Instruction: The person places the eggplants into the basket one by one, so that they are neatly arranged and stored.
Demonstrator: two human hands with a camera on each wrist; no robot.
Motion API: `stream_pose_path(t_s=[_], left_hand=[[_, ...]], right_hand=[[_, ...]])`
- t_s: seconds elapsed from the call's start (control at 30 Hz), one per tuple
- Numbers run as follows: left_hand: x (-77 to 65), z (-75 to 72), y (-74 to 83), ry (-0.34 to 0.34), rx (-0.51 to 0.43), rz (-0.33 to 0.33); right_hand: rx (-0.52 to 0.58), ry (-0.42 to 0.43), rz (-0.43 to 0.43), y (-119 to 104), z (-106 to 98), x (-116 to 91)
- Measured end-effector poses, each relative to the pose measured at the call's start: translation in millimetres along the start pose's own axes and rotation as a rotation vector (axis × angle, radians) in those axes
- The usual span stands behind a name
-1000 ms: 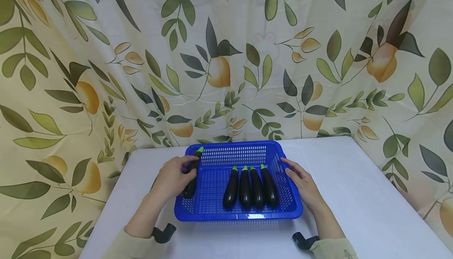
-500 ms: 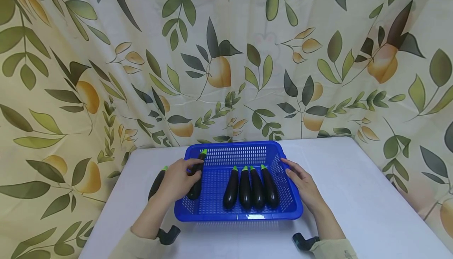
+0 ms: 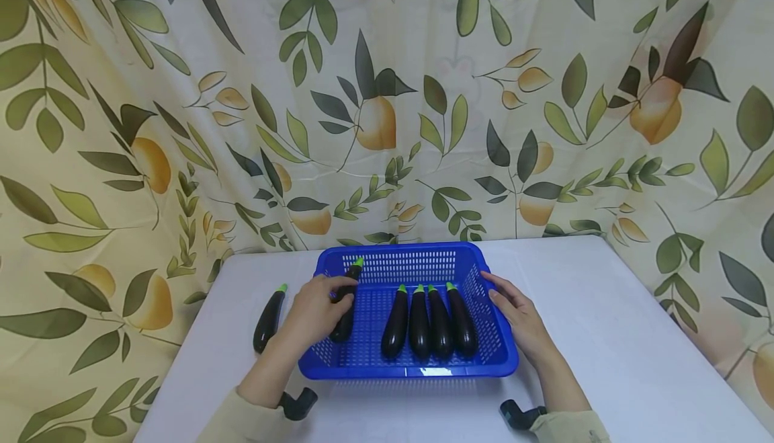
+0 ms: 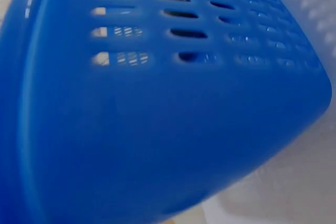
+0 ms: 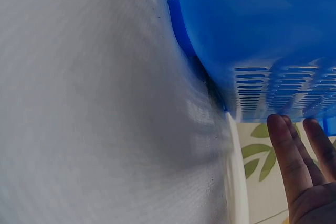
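In the head view my left hand [image 3: 317, 308] reaches over the basket's left rim and grips a dark eggplant [image 3: 343, 325] between thumb and fingers. Its green stem end points to the back; the hand covers part of its middle. Several more eggplants [image 3: 418, 325] lie side by side in the right half of the blue plastic basket [image 3: 408, 370]. My right hand [image 3: 519, 312] touches the basket's right rim with extended fingers. From the right wrist view, those straight fingers [image 5: 287, 153] are beside the basket's slotted wall. Only the basket's outer side [image 4: 157, 119] fills the left wrist view; the left hand is hidden there.
One more eggplant [image 3: 269, 322] lies on the white table [image 3: 605, 322], left of the basket and beside the left forearm. A patterned curtain [image 3: 387, 107] hangs behind the table's back edge. Dark wrist-worn devices [image 3: 297, 404] show at both wrists.
The left hand has moved right with its eggplant, from the basket's left wall further into the basket. The eggplant on the table has come into view. The right hand stays at the rim.
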State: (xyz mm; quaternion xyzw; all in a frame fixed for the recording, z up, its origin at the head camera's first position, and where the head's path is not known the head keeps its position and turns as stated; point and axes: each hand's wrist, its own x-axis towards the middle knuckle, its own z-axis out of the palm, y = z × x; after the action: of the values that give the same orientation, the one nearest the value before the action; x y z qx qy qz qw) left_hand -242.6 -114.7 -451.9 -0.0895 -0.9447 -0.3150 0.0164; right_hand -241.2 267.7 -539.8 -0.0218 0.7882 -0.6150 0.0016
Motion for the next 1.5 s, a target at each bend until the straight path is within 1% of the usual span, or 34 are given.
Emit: stream_pose_path(t_s=[0.3, 0.47, 0.7, 1.0, 1.3, 1.5], left_hand=[[2.7, 11.8, 2.0, -0.014, 0.021, 0.011], [4.7, 18.4, 2.2, -0.040, 0.010, 0.011], [7.2, 27.2, 1.4, -0.084, -0.002, -0.007], [8.8, 41.4, 1.9, -0.117, 0.004, -0.014], [10.0, 50.3, 2.2, -0.151, 0.011, -0.005], [10.4, 55.5, 3.0, -0.177, 0.018, -0.037]], right_hand=[[0.003, -0.002, 0.001, 1, 0, 0], [0.001, 0.000, 0.006, 0, 1, 0], [-0.001, 0.003, 0.010, -1, 1, 0], [0.003, 0.003, 0.009, -1, 2, 0], [0.004, 0.005, 0.008, -1, 2, 0], [-0.021, 0.009, 0.020, -3, 0, 0]])
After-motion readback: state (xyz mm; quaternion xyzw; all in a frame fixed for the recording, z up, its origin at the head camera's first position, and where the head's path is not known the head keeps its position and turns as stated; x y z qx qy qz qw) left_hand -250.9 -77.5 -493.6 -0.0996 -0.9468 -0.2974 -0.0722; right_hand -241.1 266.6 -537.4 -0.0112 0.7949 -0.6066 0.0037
